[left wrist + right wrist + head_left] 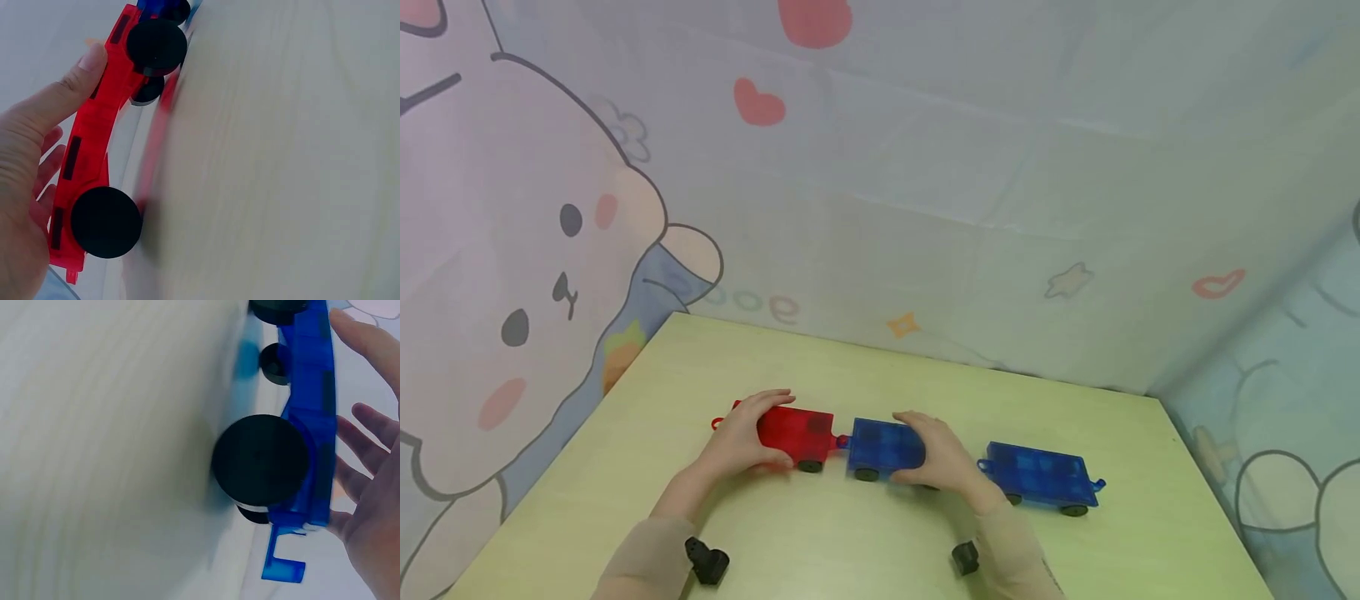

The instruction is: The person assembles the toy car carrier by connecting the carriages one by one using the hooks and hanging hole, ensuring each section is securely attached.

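Observation:
My left hand (747,437) grips a red toy train car (797,429), thumb on its near side and fingers over the far side. In the left wrist view the thumb presses the red car's (90,137) edge. My right hand (942,457) holds a blue toy train car (880,442) across its width at the right end. Its fingers lie along the blue car (312,412) in the right wrist view. The red and blue cars meet end to end at a small hook and loop. A second blue car (1037,475) stands apart, right of my right hand.
All the cars stand on black wheels on a pale yellow table (842,542). A printed cloth backdrop (925,167) rises along the table's back edge. Black wrist devices (707,561) sit by both forearms.

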A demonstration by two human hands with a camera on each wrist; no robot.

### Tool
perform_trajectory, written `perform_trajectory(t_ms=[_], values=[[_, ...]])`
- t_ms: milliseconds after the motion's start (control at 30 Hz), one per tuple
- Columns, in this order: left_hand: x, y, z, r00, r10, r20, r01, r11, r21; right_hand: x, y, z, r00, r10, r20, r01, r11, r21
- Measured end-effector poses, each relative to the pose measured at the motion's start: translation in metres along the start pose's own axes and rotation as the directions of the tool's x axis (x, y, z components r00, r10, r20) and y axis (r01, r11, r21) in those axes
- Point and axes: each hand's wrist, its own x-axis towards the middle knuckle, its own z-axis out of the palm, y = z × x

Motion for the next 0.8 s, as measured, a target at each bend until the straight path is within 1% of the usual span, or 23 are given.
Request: perform_trajectory(t_ms=[133, 267, 400, 567, 667, 800], values=[[0.000, 0.001, -0.001, 1.000, 0.013, 0.003, -0.013, 1.000, 0.017, -0.004, -0.001, -0.005, 0.999, 0.008, -0.031, -0.008, 1.000, 0.012], [0.000, 0.001, 0.000, 1.000, 0.019, 0.004, -0.020, 1.000, 0.020, -0.013, -0.003, -0.014, 0.998, 0.008, -0.068, -0.006, 0.999, 0.034], [-0.001, 0.004, 0.001, 1.000, 0.025, -0.019, -0.024, 1.000, 0.015, -0.024, -0.004, -0.023, 0.994, 0.039, -0.107, -0.033, 0.998, 0.057], [0.000, 0.014, 0.004, 0.997, 0.046, -0.069, -0.045, 0.999, 0.013, -0.037, 0.000, -0.031, 0.982, 0.101, -0.161, -0.092, 0.994, 0.062], [0.002, 0.022, 0.008, 0.995, 0.062, -0.082, -0.063, 0.998, -0.005, -0.046, 0.005, -0.037, 0.972, 0.109, -0.206, -0.098, 0.993, 0.064], [0.008, 0.030, 0.015, 0.995, 0.059, -0.084, -0.063, 0.997, -0.046, -0.057, 0.014, -0.043, 0.961, 0.106, -0.256, -0.097, 0.994, 0.046]])
